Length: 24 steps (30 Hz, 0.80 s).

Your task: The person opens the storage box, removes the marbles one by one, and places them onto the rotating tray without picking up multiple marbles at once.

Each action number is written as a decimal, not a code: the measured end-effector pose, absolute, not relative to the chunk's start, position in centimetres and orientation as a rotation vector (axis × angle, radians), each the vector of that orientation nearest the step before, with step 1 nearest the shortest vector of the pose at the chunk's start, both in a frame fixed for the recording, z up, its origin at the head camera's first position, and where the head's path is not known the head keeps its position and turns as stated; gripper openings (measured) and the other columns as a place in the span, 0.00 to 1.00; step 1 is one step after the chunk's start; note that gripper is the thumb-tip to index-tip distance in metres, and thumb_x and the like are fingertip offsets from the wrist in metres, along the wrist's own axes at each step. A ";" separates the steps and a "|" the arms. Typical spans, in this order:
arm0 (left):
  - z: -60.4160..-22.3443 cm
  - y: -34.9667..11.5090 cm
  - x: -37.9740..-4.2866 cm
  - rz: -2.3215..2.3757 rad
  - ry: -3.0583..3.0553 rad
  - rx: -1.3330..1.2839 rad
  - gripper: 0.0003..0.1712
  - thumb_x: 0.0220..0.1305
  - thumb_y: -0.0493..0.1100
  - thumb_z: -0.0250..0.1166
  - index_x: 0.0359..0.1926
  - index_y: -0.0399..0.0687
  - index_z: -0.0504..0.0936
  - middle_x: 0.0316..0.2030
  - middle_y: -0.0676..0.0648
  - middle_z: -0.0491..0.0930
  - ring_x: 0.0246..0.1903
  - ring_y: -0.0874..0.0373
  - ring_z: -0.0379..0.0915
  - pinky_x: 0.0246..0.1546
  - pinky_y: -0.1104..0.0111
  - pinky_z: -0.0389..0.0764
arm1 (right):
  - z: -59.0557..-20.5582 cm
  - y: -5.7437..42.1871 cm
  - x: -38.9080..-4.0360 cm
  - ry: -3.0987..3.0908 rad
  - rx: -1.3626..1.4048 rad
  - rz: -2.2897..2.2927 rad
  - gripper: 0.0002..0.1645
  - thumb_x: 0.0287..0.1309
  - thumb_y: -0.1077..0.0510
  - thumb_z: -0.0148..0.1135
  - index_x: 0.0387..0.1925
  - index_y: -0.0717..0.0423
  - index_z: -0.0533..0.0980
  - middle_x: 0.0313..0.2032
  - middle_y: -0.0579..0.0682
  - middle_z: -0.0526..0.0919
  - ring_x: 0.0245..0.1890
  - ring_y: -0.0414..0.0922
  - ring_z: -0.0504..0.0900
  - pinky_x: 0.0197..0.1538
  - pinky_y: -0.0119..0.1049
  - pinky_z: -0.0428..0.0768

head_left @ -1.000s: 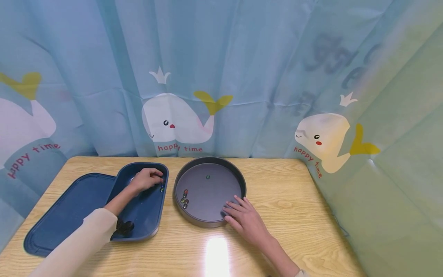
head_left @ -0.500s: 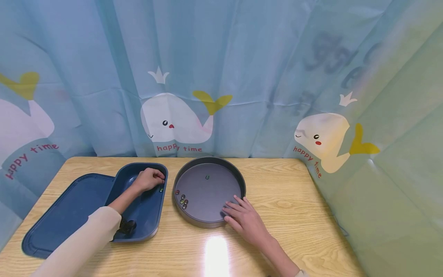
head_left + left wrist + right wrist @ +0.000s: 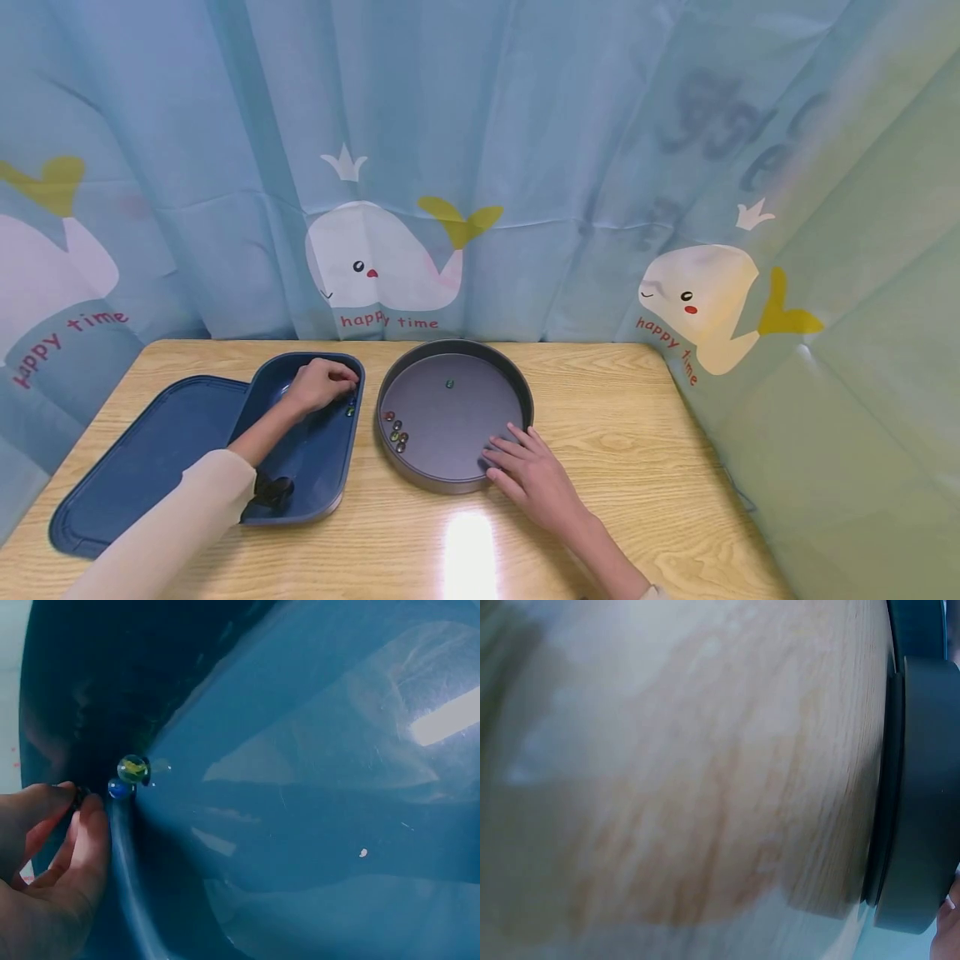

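My left hand [image 3: 318, 387] reaches into the blue rectangular bin [image 3: 315, 492] and, in the left wrist view, pinches a small dark marble [image 3: 79, 796] between thumb and fingertip. Close by in the bin's corner lie a clear marble with a yellow-green swirl [image 3: 133, 769] and a blue marble [image 3: 120, 788]. My right hand [image 3: 534, 477] rests with fingers spread on the near right rim of a round grey pan [image 3: 457, 425]. Inside the pan, a green marble [image 3: 450, 384] sits toward the back, and a reddish marble [image 3: 389, 416] lies near several others at the left wall.
A flat dark blue lid [image 3: 142, 467] lies left of the bin, partly under the left sleeve [image 3: 180, 517]. The wooden table [image 3: 615, 417] ends at a blue curtain [image 3: 555, 167] behind and on the right.
The reddish marble in the pan has rolled left toward the wall, then slightly back. My left hand stays at the same corner of the bin with small finger shifts. My right hand is still.
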<state>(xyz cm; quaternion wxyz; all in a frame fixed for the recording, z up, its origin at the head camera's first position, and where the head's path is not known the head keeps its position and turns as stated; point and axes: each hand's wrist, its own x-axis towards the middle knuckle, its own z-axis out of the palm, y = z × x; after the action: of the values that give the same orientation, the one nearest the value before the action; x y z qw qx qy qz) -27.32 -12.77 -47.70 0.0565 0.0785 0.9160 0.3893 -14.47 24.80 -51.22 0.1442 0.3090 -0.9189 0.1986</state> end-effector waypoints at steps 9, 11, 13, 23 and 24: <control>-46.1 -13.0 -26.8 1.244 2.778 0.245 0.10 0.66 0.34 0.64 0.46 0.34 0.86 0.40 0.38 0.84 0.40 0.46 0.79 0.41 0.54 0.80 | -51.0 24.7 -14.4 -2.664 0.894 0.583 0.21 0.72 0.45 0.55 0.54 0.50 0.83 0.59 0.48 0.81 0.68 0.55 0.68 0.68 0.57 0.59; -45.4 -13.0 -26.7 1.264 2.769 0.226 0.11 0.67 0.34 0.63 0.48 0.34 0.85 0.43 0.37 0.83 0.42 0.44 0.78 0.43 0.53 0.80 | -51.0 24.7 -14.4 -2.660 0.897 0.583 0.21 0.72 0.45 0.55 0.54 0.50 0.83 0.59 0.49 0.81 0.68 0.55 0.68 0.68 0.57 0.60; -44.7 -13.0 -26.6 1.286 2.769 0.212 0.13 0.68 0.34 0.62 0.50 0.33 0.84 0.44 0.35 0.82 0.44 0.43 0.78 0.45 0.52 0.80 | -51.0 24.7 -14.4 -2.661 0.896 0.582 0.21 0.72 0.45 0.55 0.54 0.50 0.83 0.59 0.49 0.81 0.68 0.55 0.68 0.68 0.58 0.60; -42.6 -11.1 -26.3 1.476 2.718 0.330 0.14 0.69 0.35 0.63 0.52 0.31 0.82 0.43 0.37 0.83 0.43 0.44 0.80 0.45 0.54 0.80 | -50.8 24.7 -14.3 -2.685 0.894 0.601 0.21 0.72 0.45 0.56 0.55 0.50 0.83 0.59 0.49 0.80 0.68 0.56 0.67 0.69 0.57 0.57; -42.5 -10.7 -26.2 1.476 2.713 0.342 0.14 0.69 0.35 0.63 0.52 0.32 0.82 0.43 0.37 0.83 0.43 0.45 0.80 0.45 0.55 0.80 | -50.8 24.7 -14.4 -2.685 0.896 0.601 0.21 0.72 0.45 0.56 0.55 0.51 0.83 0.59 0.49 0.80 0.68 0.56 0.67 0.69 0.57 0.57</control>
<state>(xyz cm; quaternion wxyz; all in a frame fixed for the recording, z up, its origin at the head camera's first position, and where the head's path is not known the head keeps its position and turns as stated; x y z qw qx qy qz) -26.23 -10.71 -42.51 0.0173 0.1100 0.8730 0.4749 -14.36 24.72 -50.82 0.1238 0.3072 -0.9208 0.2061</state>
